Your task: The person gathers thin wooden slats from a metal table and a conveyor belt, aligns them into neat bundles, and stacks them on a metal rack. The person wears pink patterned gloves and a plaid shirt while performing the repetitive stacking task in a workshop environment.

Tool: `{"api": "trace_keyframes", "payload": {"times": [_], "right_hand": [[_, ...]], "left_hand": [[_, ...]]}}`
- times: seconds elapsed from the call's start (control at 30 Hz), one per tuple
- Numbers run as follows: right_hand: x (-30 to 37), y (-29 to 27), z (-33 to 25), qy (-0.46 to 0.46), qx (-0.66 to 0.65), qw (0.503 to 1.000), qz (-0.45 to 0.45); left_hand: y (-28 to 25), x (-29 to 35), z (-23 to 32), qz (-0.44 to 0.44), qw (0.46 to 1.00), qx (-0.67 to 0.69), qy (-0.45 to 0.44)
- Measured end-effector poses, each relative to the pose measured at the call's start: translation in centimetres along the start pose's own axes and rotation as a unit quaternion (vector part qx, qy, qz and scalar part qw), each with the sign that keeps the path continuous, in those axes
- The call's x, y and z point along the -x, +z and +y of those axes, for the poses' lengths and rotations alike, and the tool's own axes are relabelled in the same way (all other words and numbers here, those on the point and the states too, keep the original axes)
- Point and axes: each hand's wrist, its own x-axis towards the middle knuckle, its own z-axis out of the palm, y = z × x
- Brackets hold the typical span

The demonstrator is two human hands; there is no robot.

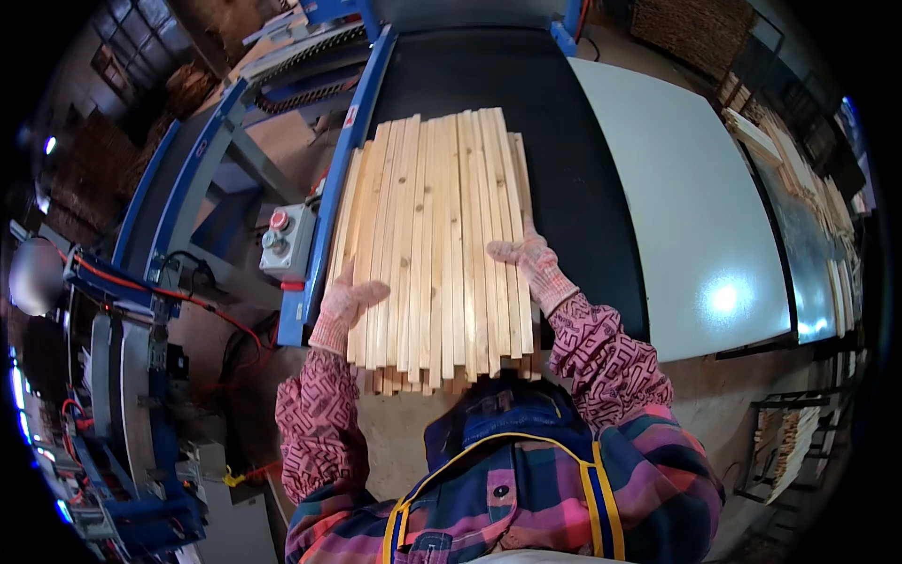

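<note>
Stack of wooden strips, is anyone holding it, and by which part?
Yes: the left hand and right hand grip the stack of wooden strips by its opposite long sides, thumbs on top.

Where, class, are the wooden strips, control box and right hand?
Wooden strips (434, 235), head view: middle of the top layer.
Control box (294, 246), head view: face beside the buttons.
Right hand (534, 257), head view: middle of the glove.
</note>
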Motion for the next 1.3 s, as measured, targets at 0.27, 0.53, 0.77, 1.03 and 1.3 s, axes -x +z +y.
{"api": "trace_keyframes", "payload": {"times": [0.27,0.53,0.77,1.03,1.3], "right_hand": [[4.5,-9.2,-1.8,-0.076,0.021,0.996,-0.045],[12.2,-27.3,-8.2,-0.061,-0.056,0.996,-0.046],[4.6,-29.0,-9.3,0.034,0.723,0.675,0.143],[5.4,-27.1,-10.1,0.009,0.677,0.717,0.163],[3.7,-33.1,-10.1,0.065,0.651,0.725,0.214]], "left_hand": [[11.0,7.4,-1.7,-0.036,0.994,0.036,0.097],[27.1,8.8,-4.8,-0.1,0.936,-0.306,0.143],[30.2,-2.4,-7.0,0.097,0.632,-0.752,0.162],[30.1,-1.5,-6.8,0.102,0.615,-0.759,0.188],[31.0,-1.6,-6.6,0.104,0.648,-0.729,0.196]]}}
